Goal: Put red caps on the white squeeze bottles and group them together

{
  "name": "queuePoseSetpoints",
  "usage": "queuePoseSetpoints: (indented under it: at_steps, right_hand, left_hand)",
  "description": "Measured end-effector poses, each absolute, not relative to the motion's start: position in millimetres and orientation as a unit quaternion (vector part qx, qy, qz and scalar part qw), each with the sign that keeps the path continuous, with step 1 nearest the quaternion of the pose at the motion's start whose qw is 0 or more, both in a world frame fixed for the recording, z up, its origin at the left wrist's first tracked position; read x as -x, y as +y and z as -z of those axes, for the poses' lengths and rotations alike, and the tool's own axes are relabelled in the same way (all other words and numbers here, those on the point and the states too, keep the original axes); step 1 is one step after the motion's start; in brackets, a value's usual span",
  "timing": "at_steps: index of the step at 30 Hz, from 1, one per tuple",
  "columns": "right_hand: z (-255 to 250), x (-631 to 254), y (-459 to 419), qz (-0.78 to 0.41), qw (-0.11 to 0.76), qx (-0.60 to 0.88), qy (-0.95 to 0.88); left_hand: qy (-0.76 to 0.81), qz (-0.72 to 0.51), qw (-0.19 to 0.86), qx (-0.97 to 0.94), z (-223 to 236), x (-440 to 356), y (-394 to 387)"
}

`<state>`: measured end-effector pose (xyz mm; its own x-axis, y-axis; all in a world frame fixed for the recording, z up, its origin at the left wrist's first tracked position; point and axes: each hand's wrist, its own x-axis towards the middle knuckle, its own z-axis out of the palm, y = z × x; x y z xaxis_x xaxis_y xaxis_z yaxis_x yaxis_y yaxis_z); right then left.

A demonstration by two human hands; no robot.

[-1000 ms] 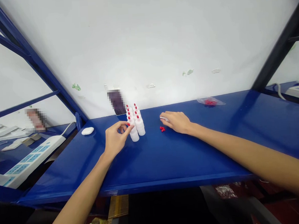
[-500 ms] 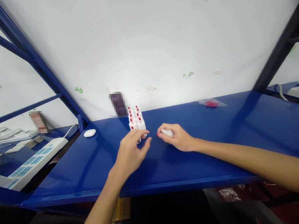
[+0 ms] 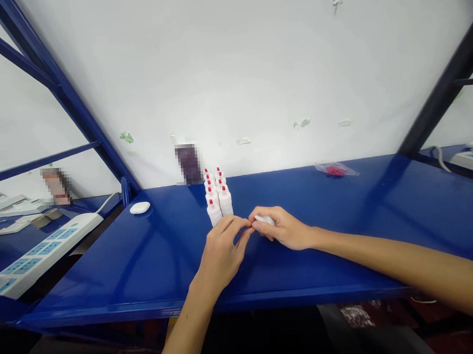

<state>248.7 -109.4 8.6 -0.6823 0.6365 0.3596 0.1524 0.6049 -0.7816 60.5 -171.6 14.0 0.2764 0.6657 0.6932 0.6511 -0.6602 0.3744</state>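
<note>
My right hand [image 3: 284, 227] is closed around a small white tapered nozzle [image 3: 264, 219], its narrow end pointing left. A speck of red shows by the right fingertips. My left hand [image 3: 224, 246] is in a pinch, its thumb and forefinger meeting the right fingertips at the nozzle's narrow end. Anything between the left fingertips is hidden. Just beyond my left hand, white squeeze bottles [image 3: 214, 212] with red tips stand upright in two rows on the blue table [image 3: 305, 268].
A clear plastic bag with small red pieces [image 3: 335, 170] lies at the back right. On the left are a white rounded case [image 3: 140, 208] and a large power strip [image 3: 46, 255]. A blurred dark rectangle [image 3: 189, 164] stands against the wall [image 3: 254, 65]. Blue frame posts [image 3: 74, 111] rise at the side.
My left hand has moved right, from beside the bottles to the right fingertips, and its fingers have closed to a pinch. My right hand still holds the nozzle; the view has shifted slightly.
</note>
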Motion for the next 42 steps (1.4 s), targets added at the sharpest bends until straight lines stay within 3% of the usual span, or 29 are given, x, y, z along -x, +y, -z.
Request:
queuePoseSetpoints:
  at_steps: [4,9,22,32,42]
  right_hand:
    - [-10.9,-253.6,-103.5,-0.196,0.282,0.207,-0.916]
    - [-10.8,-258.6,-99.3,-0.124,0.259,0.232,-0.929]
    - [-11.8,-254.7,-106.5,-0.164,0.289,0.231,-0.915]
    - [-15.0,-251.5,-110.3,-0.161,0.212,0.287,-0.920]
    - [-7.2,-251.1,-107.6,-0.209,0.265,0.213,-0.917]
  left_hand:
    - [0.420,-0.449,0.009,-0.789,-13.6,-63.1,-170.4]
    - [0.431,-0.461,0.026,-0.775,-15.9,-64.5,-172.5]
    - [0.409,-0.474,0.084,-0.775,-16.2,-67.0,-177.8]
    - [0.393,-0.384,0.128,-0.826,-11.2,-66.3,-180.2]
    - [0.393,-0.333,0.118,-0.849,-10.8,-73.8,-183.2]
